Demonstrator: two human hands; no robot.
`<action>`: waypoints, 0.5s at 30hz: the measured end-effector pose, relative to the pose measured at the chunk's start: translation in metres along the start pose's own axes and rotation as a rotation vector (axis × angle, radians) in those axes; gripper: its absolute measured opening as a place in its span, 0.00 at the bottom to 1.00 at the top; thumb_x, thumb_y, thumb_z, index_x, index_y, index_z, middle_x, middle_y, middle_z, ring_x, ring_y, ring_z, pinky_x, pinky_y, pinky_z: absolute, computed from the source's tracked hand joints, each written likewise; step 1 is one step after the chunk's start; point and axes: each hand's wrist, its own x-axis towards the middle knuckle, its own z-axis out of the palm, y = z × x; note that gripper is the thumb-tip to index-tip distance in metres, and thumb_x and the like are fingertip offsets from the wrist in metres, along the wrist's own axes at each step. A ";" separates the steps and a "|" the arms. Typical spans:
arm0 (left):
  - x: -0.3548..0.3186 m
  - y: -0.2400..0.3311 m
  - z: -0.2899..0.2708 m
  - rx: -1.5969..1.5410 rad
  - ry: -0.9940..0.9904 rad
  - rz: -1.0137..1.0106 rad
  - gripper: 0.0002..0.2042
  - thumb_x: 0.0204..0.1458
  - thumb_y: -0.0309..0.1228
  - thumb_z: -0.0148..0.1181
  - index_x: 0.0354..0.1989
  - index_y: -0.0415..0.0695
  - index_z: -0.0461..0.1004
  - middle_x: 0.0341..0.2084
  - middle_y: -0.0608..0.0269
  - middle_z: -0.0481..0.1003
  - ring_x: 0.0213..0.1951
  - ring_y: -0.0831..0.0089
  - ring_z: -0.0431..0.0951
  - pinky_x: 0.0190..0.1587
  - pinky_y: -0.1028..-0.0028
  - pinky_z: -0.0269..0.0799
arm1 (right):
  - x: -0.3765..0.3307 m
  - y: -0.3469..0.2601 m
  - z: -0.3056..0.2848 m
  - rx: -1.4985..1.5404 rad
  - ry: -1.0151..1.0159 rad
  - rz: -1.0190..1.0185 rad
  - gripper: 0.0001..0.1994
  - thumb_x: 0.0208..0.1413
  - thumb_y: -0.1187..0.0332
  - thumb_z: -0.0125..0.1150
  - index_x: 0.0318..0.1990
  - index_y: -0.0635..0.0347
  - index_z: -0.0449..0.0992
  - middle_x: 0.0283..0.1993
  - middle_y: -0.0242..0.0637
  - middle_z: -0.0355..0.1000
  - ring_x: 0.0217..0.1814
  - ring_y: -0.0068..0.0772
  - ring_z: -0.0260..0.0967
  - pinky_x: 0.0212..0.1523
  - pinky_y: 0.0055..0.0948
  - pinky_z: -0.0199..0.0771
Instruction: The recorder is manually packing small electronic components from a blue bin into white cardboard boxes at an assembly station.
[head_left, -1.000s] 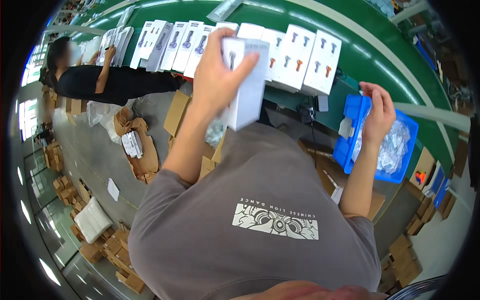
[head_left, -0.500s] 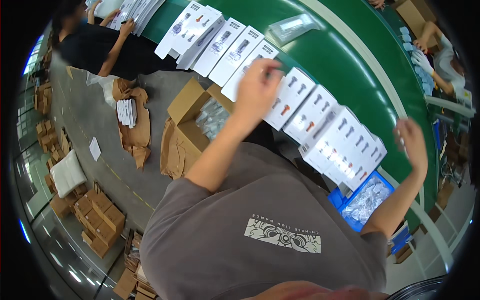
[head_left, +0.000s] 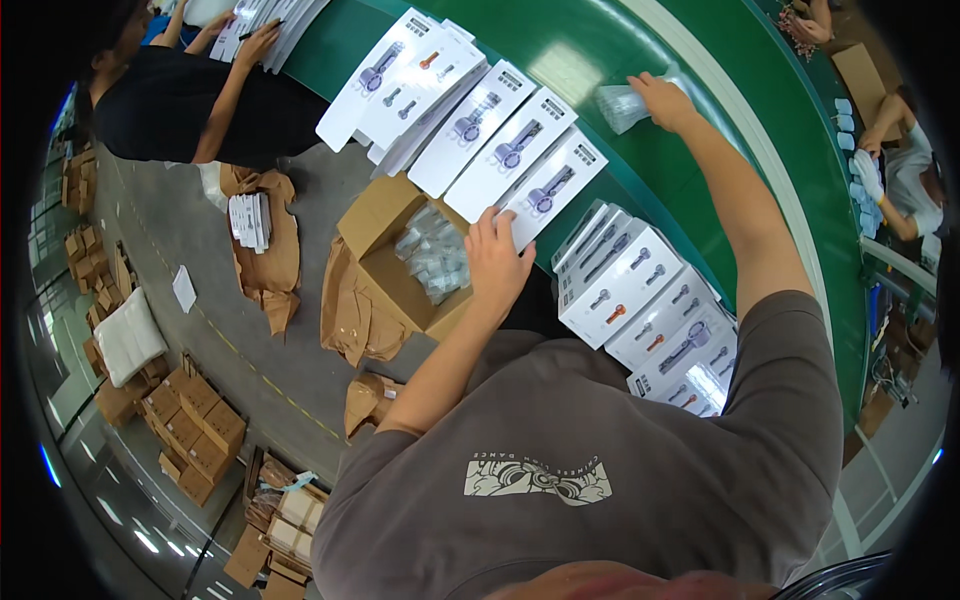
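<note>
My left hand (head_left: 497, 262) is at the near end of a white printed box (head_left: 550, 187), its fingers curled over the edge and the thumb at the side. That box is the rightmost of a row of similar white boxes (head_left: 470, 125) picturing a purple handheld device. Farther off on the green belt, my right hand (head_left: 663, 100) grips a clear plastic bag (head_left: 622, 108). The fingers lie over the bag, hiding part of it; its contents are too unclear to name. A second group of white boxes (head_left: 640, 290) stands on my right, nearer to my body.
An open carton (head_left: 375, 225) holding clear plastic packets (head_left: 432, 255) stands below the left row. Brown paper (head_left: 265, 250) and stacked cartons (head_left: 195, 415) lie on the floor. A co-worker (head_left: 185, 115) handles boxes at far left; another works beyond the belt (head_left: 720, 190).
My right hand has moved from the right side across the belt onto the plastic bag. My left hand has come down from above the boxes to one box's near end. The view has shifted.
</note>
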 end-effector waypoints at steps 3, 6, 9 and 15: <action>0.006 0.005 -0.006 -0.049 0.011 0.013 0.26 0.38 0.31 0.74 0.47 0.43 0.70 0.48 0.55 0.70 0.51 0.53 0.69 0.55 0.58 0.62 | -0.010 0.009 0.001 -0.012 -0.156 0.117 0.23 0.44 0.79 0.65 0.52 0.59 0.73 0.63 0.43 0.65 0.62 0.47 0.66 0.59 0.45 0.70; 0.014 0.021 -0.027 -0.079 0.068 0.094 0.21 0.38 0.28 0.71 0.42 0.43 0.71 0.43 0.56 0.72 0.48 0.52 0.70 0.51 0.58 0.65 | -0.039 0.021 -0.020 -0.132 0.093 -0.046 0.22 0.44 0.75 0.69 0.49 0.61 0.74 0.58 0.45 0.68 0.57 0.46 0.69 0.52 0.45 0.74; 0.021 0.044 -0.073 -0.247 0.089 0.107 0.20 0.38 0.30 0.72 0.41 0.42 0.72 0.41 0.57 0.73 0.44 0.59 0.73 0.47 0.63 0.69 | -0.084 0.038 -0.081 0.529 0.307 0.244 0.23 0.43 0.67 0.71 0.49 0.63 0.74 0.57 0.48 0.70 0.59 0.43 0.70 0.49 0.45 0.75; -0.003 0.084 -0.209 -0.827 -0.184 -0.058 0.14 0.47 0.31 0.68 0.39 0.39 0.74 0.41 0.59 0.75 0.37 0.74 0.75 0.40 0.75 0.70 | -0.236 -0.070 -0.258 1.765 0.377 -0.440 0.42 0.44 0.48 0.69 0.64 0.65 0.65 0.64 0.52 0.67 0.70 0.48 0.61 0.67 0.42 0.65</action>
